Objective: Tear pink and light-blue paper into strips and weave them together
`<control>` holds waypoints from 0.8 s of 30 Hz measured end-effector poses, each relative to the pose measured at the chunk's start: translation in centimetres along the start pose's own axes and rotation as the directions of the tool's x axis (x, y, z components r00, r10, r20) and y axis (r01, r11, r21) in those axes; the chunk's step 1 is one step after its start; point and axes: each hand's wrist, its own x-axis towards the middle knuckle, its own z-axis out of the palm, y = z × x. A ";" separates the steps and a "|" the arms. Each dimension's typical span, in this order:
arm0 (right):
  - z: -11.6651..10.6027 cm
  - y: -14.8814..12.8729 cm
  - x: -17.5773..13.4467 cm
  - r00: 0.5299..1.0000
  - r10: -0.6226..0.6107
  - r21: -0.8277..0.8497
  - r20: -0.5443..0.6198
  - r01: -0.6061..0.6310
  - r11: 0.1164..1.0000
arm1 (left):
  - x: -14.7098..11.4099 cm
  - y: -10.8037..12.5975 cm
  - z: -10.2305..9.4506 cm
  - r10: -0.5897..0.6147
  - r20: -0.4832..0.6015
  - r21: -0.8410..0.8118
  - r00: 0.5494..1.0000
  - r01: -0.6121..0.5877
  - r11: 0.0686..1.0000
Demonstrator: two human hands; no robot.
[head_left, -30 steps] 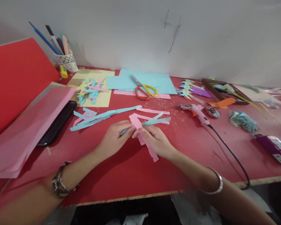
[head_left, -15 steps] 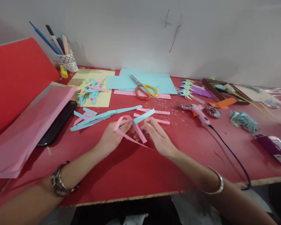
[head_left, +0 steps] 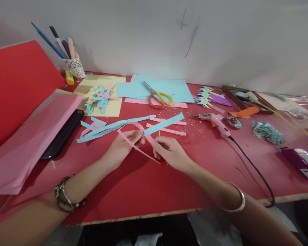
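Pinched in my left hand point(head_left: 124, 147) is the crossing of a blue paper strip point(head_left: 165, 123) and a pink paper strip point(head_left: 129, 140). The blue strip slants out to the upper right. The pink one curls in a loop over my left hand, and its thin tail hangs toward the lower right. Fingers and thumb of my right hand point(head_left: 170, 152) are closed on the pink strip's short end, right of the crossing. More blue strips point(head_left: 113, 128) and two pink strips point(head_left: 169, 130) lie on the table behind my hands. A small pink and blue woven piece point(head_left: 93, 125) rests to the left.
Scissors point(head_left: 157, 96) lie on blue sheets point(head_left: 179, 90) at the back. A glue gun point(head_left: 215, 122) with a black cord point(head_left: 251, 167) is on the right. At left are a black phone-like object point(head_left: 63, 136), pink sheets point(head_left: 38, 136) and a pen cup point(head_left: 75, 66).
More of the blue strip now sticks out to the upper right. My right hand has moved from beside the blue strip down onto the pink strip's end.
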 end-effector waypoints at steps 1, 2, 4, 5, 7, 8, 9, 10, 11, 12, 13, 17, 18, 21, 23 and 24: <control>0.0 0.0 0.0 1.000 0.007 0.013 0.005 -0.007 1.000 | 0.0 0.0 0.0 -0.010 0.010 -0.022 1.000 0.010 1.000; 0.0 0.0 0.0 1.000 0.012 0.026 0.007 -0.012 1.000 | 0.0 0.0 0.0 -0.016 0.024 -0.045 1.000 0.017 0.999; 0.0 0.0 0.1 1.000 0.007 0.048 0.006 -0.008 0.999 | 0.1 0.0 0.0 -0.023 0.056 -0.086 0.998 0.028 0.996; 0.0 0.0 0.1 1.000 0.002 0.055 0.006 -0.002 0.998 | 0.1 0.0 0.0 -0.024 0.072 -0.102 0.997 0.032 0.994; 0.1 0.1 0.1 1.000 -0.012 0.063 0.008 0.011 0.998 | 0.1 0.0 0.0 -0.031 0.095 -0.122 0.995 0.042 0.992; 0.1 0.1 0.1 1.000 -0.017 0.066 0.013 0.016 0.998 | 0.1 -0.1 0.1 -0.040 0.100 -0.134 0.994 0.053 0.990; 0.1 0.2 0.1 1.000 -0.019 0.068 0.020 0.017 0.998 | 0.1 0.0 0.1 -0.051 0.101 -0.149 0.994 0.065 0.987; 0.1 0.2 0.1 0.999 -0.018 0.065 0.027 0.017 0.998 | 0.1 0.0 0.2 -0.062 0.097 -0.167 0.993 0.077 0.983; 0.1 0.1 0.0 0.999 -0.018 0.058 0.033 0.016 0.998 | 0.1 0.1 0.2 -0.070 0.090 -0.186 0.993 0.086 0.979; 0.1 0.1 0.0 0.999 -0.018 0.045 0.033 0.016 0.999 | 0.1 0.1 0.3 -0.075 0.081 -0.204 0.994 0.090 0.975; 0.1 0.1 0.0 0.999 -0.022 0.029 0.028 0.022 0.999 | 0.1 0.2 0.3 -0.075 0.073 -0.222 0.994 0.090 0.971; 0.0 0.0 0.0 0.998 -0.065 -0.050 -0.004 0.065 0.997 | 0.2 0.4 0.2 -0.038 0.083 -0.293 0.996 0.060 0.954; -0.1 -0.1 0.0 0.997 -0.072 -0.065 -0.001 0.071 0.995 | 0.2 0.4 0.1 -0.029 0.083 -0.308 0.996 0.053 0.950; -0.1 -0.1 0.0 0.997 -0.077 -0.088 0.031 0.080 0.993 | 0.3 0.6 0.1 -0.031 0.048 -0.338 0.998 0.046 0.940; -0.1 -0.1 0.0 0.996 -0.079 -0.088 0.045 0.083 0.993 | 0.3 0.7 0.1 -0.043 0.014 -0.351 0.999 0.046 0.935; -0.2 -0.1 0.0 0.995 -0.083 -0.085 0.050 0.087 0.993 | 0.4 0.7 0.0 -0.045 -0.002 -0.356 0.999 0.041 0.934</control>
